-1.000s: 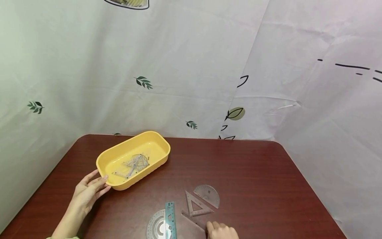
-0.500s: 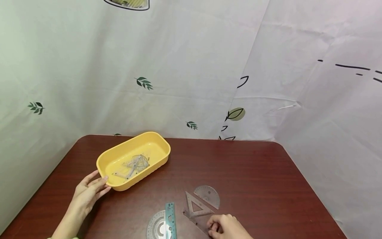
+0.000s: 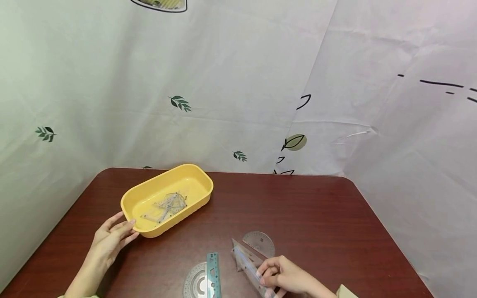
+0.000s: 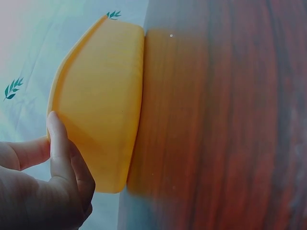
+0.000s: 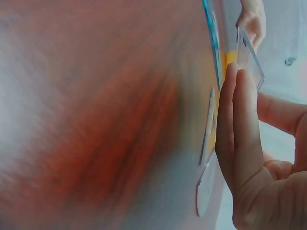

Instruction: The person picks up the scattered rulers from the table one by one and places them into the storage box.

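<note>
My left hand (image 3: 106, 244) pinches the near left corner of a yellow plastic tray (image 3: 191, 215); in the left wrist view its fingers meet at the rim of the tray (image 4: 103, 105). Inside lie several clear drawing tools (image 3: 171, 205), overlapping in a small heap. Between the thumb and fingers of my right hand (image 3: 287, 275) is a clear ruler (image 3: 244, 263), raised and slanting over a clear set square (image 3: 235, 257). The right wrist view shows the end of the ruler (image 5: 249, 60) sticking out past the fingertips. Just beyond the set square lies a clear half-round protractor (image 3: 263, 243).
A blue ruler (image 3: 212, 265) lies across a round clear protractor (image 3: 191, 281) at the near middle of the dark red wooden table (image 3: 316, 215). A pale cloth with leaf prints (image 3: 238, 82) hangs behind the table and along its sides.
My right hand has picked the clear ruler up from the table and tilted it over the set square, moving in from the near edge. The left hand and tray stay put.
</note>
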Motion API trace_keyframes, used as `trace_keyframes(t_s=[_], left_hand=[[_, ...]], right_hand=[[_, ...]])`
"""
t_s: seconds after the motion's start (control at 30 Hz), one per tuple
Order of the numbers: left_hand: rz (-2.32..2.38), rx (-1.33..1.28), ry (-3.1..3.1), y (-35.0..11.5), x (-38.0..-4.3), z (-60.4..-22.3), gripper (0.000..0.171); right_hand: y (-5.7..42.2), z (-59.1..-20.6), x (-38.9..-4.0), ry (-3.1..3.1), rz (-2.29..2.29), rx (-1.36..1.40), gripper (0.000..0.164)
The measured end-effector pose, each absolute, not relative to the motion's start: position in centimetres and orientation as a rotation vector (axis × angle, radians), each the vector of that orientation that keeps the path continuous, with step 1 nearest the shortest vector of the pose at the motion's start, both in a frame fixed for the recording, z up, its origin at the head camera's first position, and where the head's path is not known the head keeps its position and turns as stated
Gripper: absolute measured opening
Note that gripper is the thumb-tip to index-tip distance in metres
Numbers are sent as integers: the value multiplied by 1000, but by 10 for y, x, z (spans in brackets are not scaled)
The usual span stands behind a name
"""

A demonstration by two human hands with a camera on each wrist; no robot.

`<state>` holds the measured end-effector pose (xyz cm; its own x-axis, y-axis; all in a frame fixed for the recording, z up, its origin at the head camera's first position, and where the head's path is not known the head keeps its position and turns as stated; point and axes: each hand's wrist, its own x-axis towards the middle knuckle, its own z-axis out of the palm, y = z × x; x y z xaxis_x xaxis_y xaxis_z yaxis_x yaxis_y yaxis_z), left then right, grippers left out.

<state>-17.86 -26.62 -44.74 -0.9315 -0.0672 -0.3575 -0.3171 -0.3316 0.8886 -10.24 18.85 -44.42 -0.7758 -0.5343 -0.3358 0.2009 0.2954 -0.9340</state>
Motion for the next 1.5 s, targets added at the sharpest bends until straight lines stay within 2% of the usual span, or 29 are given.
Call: trace_keyframes(t_s=[0.23, 0.6, 1.1, 1.5], left_hand=[[2392, -503, 1723, -268, -179, -446, 42], [2335, -513, 1757, -272, -176, -447, 42], [2351, -492, 1758, -268, -177, -448, 41], [2312, -529, 1776, -268, -178, -445, 43]], right_hand=[[185, -440, -125, 1881, -1551, -321, 18], [153, -414, -168, 2008, -1447, -351, 22], [84, -385, -229, 1999, -1460, -290, 26], [26, -371, -267, 2046, -1492, -148, 22]])
